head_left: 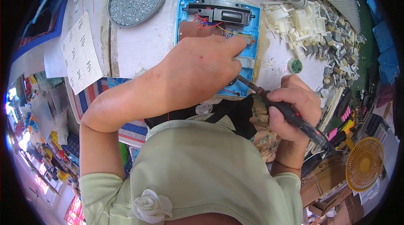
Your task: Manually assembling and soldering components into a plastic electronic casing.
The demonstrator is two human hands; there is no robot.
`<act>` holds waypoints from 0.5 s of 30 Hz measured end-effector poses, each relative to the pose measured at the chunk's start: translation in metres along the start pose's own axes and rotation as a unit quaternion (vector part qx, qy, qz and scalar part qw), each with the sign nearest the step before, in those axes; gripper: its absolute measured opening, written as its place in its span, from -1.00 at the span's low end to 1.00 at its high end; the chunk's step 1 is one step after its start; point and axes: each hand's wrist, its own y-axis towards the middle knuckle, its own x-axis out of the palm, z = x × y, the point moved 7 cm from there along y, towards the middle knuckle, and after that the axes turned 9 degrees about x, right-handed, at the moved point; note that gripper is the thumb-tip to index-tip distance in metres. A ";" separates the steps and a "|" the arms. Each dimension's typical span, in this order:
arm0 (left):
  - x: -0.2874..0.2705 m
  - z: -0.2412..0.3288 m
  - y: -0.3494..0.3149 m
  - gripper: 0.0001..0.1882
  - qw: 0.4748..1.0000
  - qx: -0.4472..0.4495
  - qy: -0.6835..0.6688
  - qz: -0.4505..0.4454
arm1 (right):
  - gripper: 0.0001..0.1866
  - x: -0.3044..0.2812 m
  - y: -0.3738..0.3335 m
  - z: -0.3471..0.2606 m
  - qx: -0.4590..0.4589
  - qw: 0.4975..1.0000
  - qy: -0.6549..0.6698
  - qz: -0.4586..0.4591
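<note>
Has a white table [139,52] across the top, split at left by a dark seam. Shows striped red, white and blue cloth [131,130] below its left side. Drops to a dark green strip [367,79] past its right edge. Includes, lower right, a yellow fan [364,164] beside cardboard boxes [326,176]. Crowds at left with plastic bags [46,109]; glares near the rim with bright patches [24,140] and, lower down, blurred red panels [75,211].
</note>
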 end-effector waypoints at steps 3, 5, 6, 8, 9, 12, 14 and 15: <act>-0.001 0.000 0.000 -0.82 1.000 0.004 -0.001 0.010 | -0.75 0.001 0.002 -0.007 0.007 1.000 -0.019 -0.009; -0.002 0.000 0.000 -0.83 1.000 0.006 0.004 0.010 | -0.75 -0.005 -0.003 -0.008 0.007 1.000 0.002 0.021; -0.002 0.001 0.000 -0.83 1.000 0.004 0.007 0.007 | -0.75 -0.009 -0.007 -0.009 0.007 0.999 0.012 0.034; -0.002 0.000 0.000 -0.84 1.000 0.000 0.008 -0.002 | -0.76 -0.028 -0.022 -0.008 0.028 0.995 0.039 0.082; -0.002 0.000 0.000 -0.85 1.000 0.000 0.007 -0.006 | -0.75 -0.042 -0.035 -0.005 0.037 0.992 0.051 0.109; -0.003 0.002 0.000 -0.90 1.000 0.012 0.010 0.001 | -0.68 -0.111 -0.109 0.017 0.116 0.956 0.082 0.255; -0.006 0.002 0.002 -0.92 1.000 0.008 -0.008 0.007 | -0.74 -0.171 -0.167 0.029 0.088 0.928 0.105 0.348; -0.006 0.001 0.003 -0.91 0.999 0.007 -0.036 0.011 | -0.74 -0.196 -0.201 0.032 0.113 0.880 0.121 0.445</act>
